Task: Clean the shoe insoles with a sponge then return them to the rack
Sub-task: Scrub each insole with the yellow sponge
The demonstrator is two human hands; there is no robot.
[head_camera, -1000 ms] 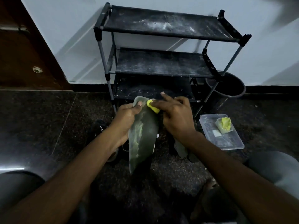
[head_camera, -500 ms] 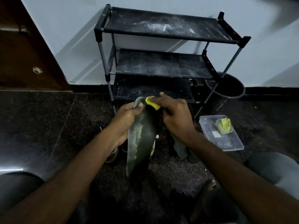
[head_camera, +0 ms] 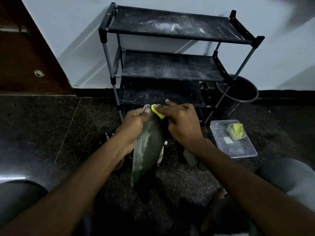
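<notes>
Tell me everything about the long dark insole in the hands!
The insole is long, thin and dark grey-green, with paler smeary streaks down its left side. It hangs nearly upright above the dark floor and tapers towards its lower end. The left hand grips its top edge, which curls over a little. The right hand holds a yellow sponge against the top of its face.

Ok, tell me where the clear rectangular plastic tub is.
Head view, right side: the clear rectangular plastic tub lies on the dark floor, in front of the round black bucket, beside the black shelf rack.
</notes>
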